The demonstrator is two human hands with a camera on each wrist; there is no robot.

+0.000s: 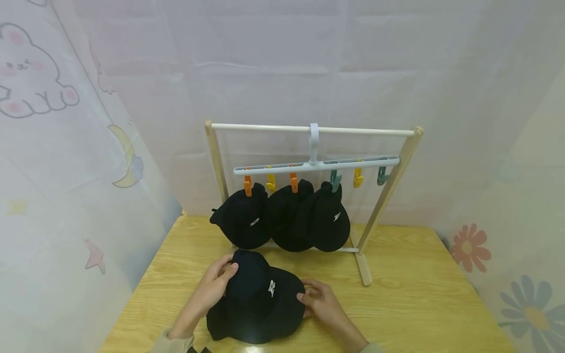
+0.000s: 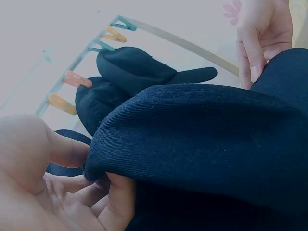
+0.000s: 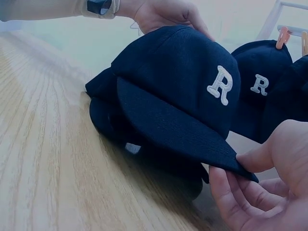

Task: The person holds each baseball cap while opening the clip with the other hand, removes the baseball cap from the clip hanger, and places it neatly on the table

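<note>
Toward the table's (image 1: 410,304) near edge, the left hand (image 1: 215,282) pinches the edge of a black cap (image 1: 251,289) bearing a white R, and the right hand (image 1: 324,304) pinches its brim (image 1: 287,299); a second dark cap (image 3: 102,121) lies on the table just beneath; nearer the far edge stands a wooden rack (image 1: 383,208); on its bar hangs a pale hanger (image 1: 278,169), whose coloured clips (image 1: 294,184) hold three more black caps (image 1: 287,223).
</note>
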